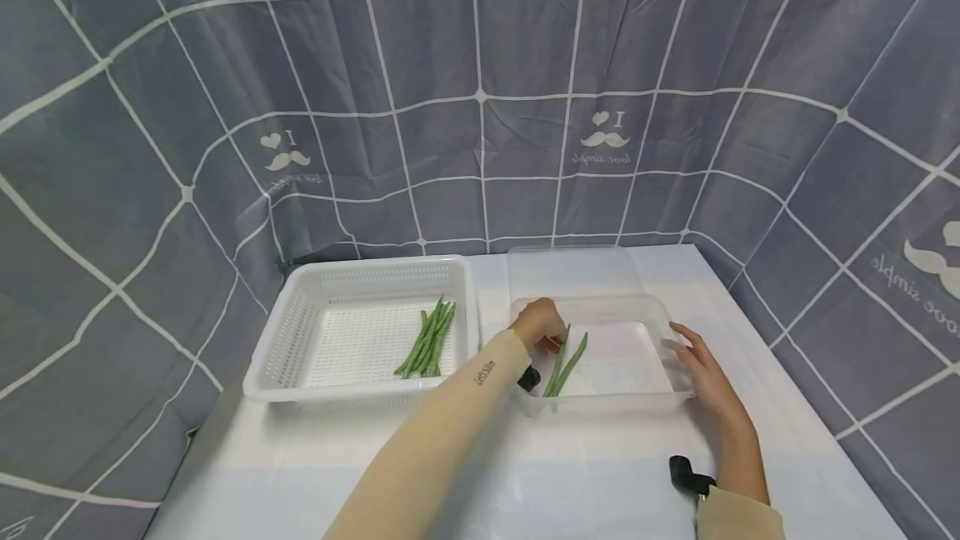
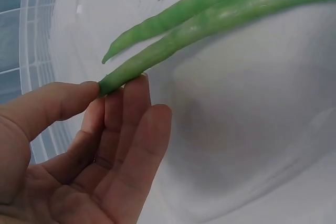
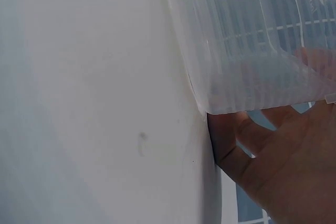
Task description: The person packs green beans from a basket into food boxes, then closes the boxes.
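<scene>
Apparently mid-transfer of green beans (image 1: 429, 340) from white basket (image 1: 345, 340) to clear box (image 1: 618, 357); likely needing a loosened pinch next.
Counting one basket at the box's nine o'clock, holding one overlapped, uncountable bunch (image 1: 435, 333) at three; left hand (image 1: 540, 325), pinching one of two beans (image 1: 570, 363) inside one box at nine; right hand (image 1: 705, 369) at three, fingers loose against the wall.

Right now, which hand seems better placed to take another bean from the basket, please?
Probably the left hand, once it releases its bean: it's nearer the basket, while the right hand is at the right wall of the clear box.
</scene>
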`<state>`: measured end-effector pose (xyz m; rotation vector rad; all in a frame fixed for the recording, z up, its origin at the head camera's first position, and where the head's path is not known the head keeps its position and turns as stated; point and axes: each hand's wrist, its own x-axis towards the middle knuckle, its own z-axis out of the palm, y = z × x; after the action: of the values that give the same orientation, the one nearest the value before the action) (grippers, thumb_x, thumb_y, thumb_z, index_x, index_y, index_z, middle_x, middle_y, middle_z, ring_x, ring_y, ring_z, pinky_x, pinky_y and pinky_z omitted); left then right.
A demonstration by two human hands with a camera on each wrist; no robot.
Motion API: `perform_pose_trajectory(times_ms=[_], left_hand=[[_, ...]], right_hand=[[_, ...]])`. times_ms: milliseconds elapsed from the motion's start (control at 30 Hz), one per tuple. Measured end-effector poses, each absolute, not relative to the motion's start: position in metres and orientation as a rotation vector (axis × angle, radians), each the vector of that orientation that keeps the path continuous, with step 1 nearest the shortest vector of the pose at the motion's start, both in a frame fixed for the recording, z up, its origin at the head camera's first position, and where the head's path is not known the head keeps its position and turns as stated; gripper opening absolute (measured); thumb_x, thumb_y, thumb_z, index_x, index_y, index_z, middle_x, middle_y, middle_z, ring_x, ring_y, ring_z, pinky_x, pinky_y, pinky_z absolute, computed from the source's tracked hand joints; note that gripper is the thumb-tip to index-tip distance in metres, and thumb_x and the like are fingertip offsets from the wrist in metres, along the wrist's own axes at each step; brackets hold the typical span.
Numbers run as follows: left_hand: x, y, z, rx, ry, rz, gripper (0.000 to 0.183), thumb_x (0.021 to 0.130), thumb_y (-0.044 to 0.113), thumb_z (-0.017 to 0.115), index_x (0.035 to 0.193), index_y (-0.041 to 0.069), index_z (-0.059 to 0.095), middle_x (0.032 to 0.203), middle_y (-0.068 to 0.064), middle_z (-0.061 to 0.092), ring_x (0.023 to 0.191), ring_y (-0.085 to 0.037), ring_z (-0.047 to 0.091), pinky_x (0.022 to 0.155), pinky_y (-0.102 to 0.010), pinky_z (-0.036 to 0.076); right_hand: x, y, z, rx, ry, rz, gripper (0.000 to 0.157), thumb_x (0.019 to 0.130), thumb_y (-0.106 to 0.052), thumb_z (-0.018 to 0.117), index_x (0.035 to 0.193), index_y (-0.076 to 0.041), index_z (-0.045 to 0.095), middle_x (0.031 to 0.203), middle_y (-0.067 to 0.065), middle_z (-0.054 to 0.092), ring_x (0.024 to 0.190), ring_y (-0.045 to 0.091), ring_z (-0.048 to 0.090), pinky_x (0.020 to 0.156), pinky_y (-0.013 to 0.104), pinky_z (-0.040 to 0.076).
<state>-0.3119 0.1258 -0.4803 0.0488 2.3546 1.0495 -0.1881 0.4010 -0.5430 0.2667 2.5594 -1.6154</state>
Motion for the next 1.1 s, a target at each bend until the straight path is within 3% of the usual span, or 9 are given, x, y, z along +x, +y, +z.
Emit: perform_pose_trajectory(times_ms=[267, 700, 833, 1100], left_hand=[[-0.309, 0.121, -0.486, 0.026, 2.370, 1.016, 0.007, 0.085, -0.005, 0.076, 0.080, -0.002, 0.072, 0.093, -0.018, 0.081, 0.091, -0.029, 0.082, 0.078, -0.033, 0.069], [-0.315, 0.108, -0.468, -0.041, 2.031, 1.346, 0.010, 0.095, 0.000, 0.070, 0.103, -0.006, 0.069, 0.113, -0.022, 0.078, 0.105, -0.030, 0.080, 0.097, -0.036, 0.066], [-0.319, 0.100, -0.455, -0.027, 1.856, 1.517, 0.020, 0.098, 0.001, 0.070, 0.116, -0.009, 0.072, 0.113, -0.020, 0.077, 0.113, -0.032, 0.077, 0.094, -0.037, 0.066], [-0.327, 0.061, -0.423, 0.035, 1.641, 1.760, 0.038, 0.102, 0.003, 0.068, 0.138, -0.009, 0.063, 0.114, -0.014, 0.075, 0.116, -0.030, 0.076, 0.089, -0.034, 0.068]], right_hand=[[-0.192, 0.396, -0.543, 0.259, 2.557, -1.611, 0.058, 0.117, -0.036, 0.026, 0.171, -0.020, 0.011, 0.173, 0.031, 0.013, 0.154, 0.058, 0.021, 0.116, 0.089, 0.021], [-0.191, 0.398, -0.541, 0.231, 2.566, -1.583, 0.059, 0.117, -0.036, 0.026, 0.171, -0.018, 0.009, 0.172, 0.032, 0.014, 0.152, 0.059, 0.024, 0.114, 0.086, 0.026], [-0.190, 0.401, -0.542, 0.254, 2.558, -1.576, 0.060, 0.117, -0.036, 0.025, 0.172, -0.018, 0.006, 0.172, 0.032, 0.013, 0.152, 0.059, 0.024, 0.114, 0.086, 0.027], [-0.189, 0.402, -0.542, 0.243, 2.546, -1.595, 0.059, 0.117, -0.033, 0.023, 0.171, -0.015, 0.005, 0.171, 0.033, 0.013, 0.152, 0.060, 0.023, 0.112, 0.087, 0.027]])
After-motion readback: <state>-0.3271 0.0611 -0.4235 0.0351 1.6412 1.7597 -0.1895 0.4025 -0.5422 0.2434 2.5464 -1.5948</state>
